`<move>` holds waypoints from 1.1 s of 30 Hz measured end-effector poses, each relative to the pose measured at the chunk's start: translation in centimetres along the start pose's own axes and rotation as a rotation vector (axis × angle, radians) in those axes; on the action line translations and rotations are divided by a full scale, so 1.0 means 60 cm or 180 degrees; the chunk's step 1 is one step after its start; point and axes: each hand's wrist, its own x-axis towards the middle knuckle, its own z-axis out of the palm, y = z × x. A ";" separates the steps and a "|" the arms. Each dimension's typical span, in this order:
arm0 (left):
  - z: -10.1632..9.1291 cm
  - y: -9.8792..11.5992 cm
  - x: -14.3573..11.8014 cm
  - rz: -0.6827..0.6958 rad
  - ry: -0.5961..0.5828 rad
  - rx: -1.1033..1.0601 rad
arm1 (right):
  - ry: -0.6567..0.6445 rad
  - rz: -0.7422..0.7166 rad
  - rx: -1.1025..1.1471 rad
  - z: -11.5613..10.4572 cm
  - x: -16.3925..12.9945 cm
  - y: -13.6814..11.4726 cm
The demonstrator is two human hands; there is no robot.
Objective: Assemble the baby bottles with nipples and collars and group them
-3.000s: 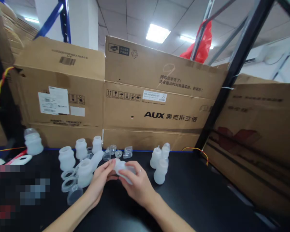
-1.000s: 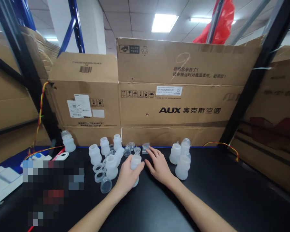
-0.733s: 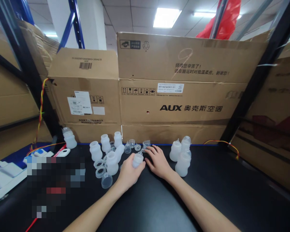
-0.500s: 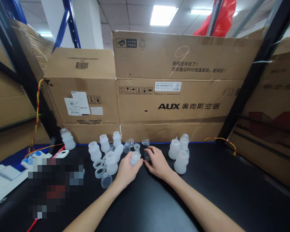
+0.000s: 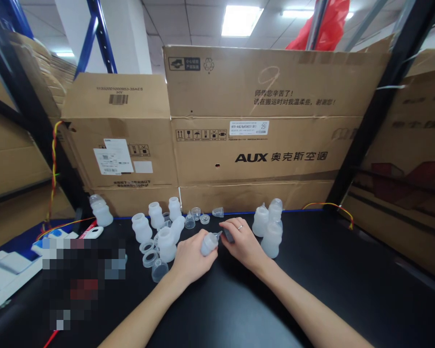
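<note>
**Handling assessment: small translucent bottle held at centre of bench**

The left hand (image 5: 191, 256) is wrapped around the body of a small, frosted, translucent white plastic bottle (image 5: 209, 242), which is tilted with its neck pointing up and to the right. The bottle sits just above the black bench (image 5: 311, 270), at its centre. The right hand (image 5: 243, 241) rests on the bench just beside the bottle's neck, fingers curled around a small clear plastic cap piece (image 5: 227, 235); the piece is mostly hidden, so its exact shape cannot be confirmed.

Judged properties of the bottle: light, thin-walled and probably slightly yielding under pressure. The matte surface should give fair friction. It does not look fragile, though a hard squeeze could deform the waist. The best hold appears to be around the lower body, as now, leaving the neck free.

Surroundings: three like bottles, capped (image 5: 270, 224), stand close to the right of the right hand. To the left stand several open bottles (image 5: 155, 227), with loose clear rings (image 5: 148, 253) lying by them. Small clear caps (image 5: 206, 215) lie at the back edge, in front of stacked brown cardboard cartons (image 5: 239, 145).
</note>
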 end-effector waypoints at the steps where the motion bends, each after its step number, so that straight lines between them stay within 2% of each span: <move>1: -0.002 0.003 -0.001 0.0037 -0.0057 0.0110 | -0.0047 0.0002 -0.0016 -0.005 0.001 -0.006; 4: -0.004 0.010 -0.003 0.0105 -0.0179 0.0260 | -0.0352 -0.0076 -0.0080 -0.015 0.004 -0.024; 9: -0.002 0.017 -0.006 0.0106 -0.0288 0.0293 | -0.0861 -0.0455 -0.0057 -0.019 0.001 -0.049; 13: -0.001 0.014 -0.006 0.0123 -0.0328 0.0268 | -0.0783 -0.0603 0.0583 -0.027 -0.004 -0.065; 15: -0.002 0.014 -0.006 0.0199 -0.0314 0.0174 | -0.0605 -0.0442 0.1265 -0.036 -0.004 -0.073; 18: -0.004 0.014 -0.008 0.0262 -0.0281 -0.0013 | -0.0351 0.0179 0.2152 -0.048 0.000 -0.081; 21: -0.005 0.014 -0.009 0.0248 -0.0250 -0.0105 | -0.0312 0.0574 0.2460 -0.053 0.004 -0.080; 25: -0.002 0.015 -0.011 0.0268 -0.0190 -0.0373 | -0.0629 0.0686 0.2448 -0.055 0.009 -0.072; 27: 0.003 0.019 -0.015 0.0228 -0.0143 -0.0552 | -0.0690 0.0594 0.2336 -0.056 0.012 -0.069; 31: 0.018 0.030 -0.024 0.0141 -0.0020 -0.0684 | -0.0443 0.0182 0.1777 -0.058 0.016 -0.067; 33: 0.025 0.038 -0.029 0.0256 -0.0019 -0.0668 | -0.0271 0.0186 0.1324 -0.057 0.016 -0.069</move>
